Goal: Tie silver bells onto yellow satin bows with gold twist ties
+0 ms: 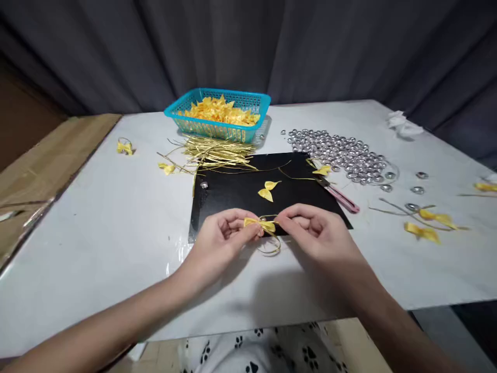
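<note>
Both my hands meet over the near edge of a black mat [233,194]. My left hand [223,233] and my right hand [314,228] pinch a small yellow ribbon bow [261,224] between their fingertips. A thin gold wire tie [272,247] loops down from the bow onto the white table. Another yellow bow [267,190] lies loose on the mat just beyond my hands.
A turquoise basket [217,111] of yellow bows stands at the back, with a heap of gold wire ties [213,151] before it. Silver beads [337,153] are spread at the right, near a pink cutter [341,198]. Finished bows [427,225] lie right; cardboard [46,160] left.
</note>
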